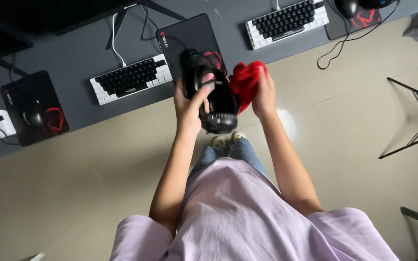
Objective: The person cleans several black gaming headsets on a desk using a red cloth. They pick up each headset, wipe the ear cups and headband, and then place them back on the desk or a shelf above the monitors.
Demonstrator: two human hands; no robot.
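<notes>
The person stands over a beige tiled floor (344, 111) with both arms raised, the left hand (189, 104) wrapped around a black headset (214, 96), its fingers (204, 92) curled over one earcup, while the right hand (263, 94) presses a bunched red cloth (245, 79) against the headset's side. Just beyond the hands runs a dark grey worktop (78, 58) carrying a black-and-white keyboard (131, 78), a black mouse pad (187, 36), a second keyboard (289, 21) and, at far left, a mouse (33, 113) on its own pad.
</notes>
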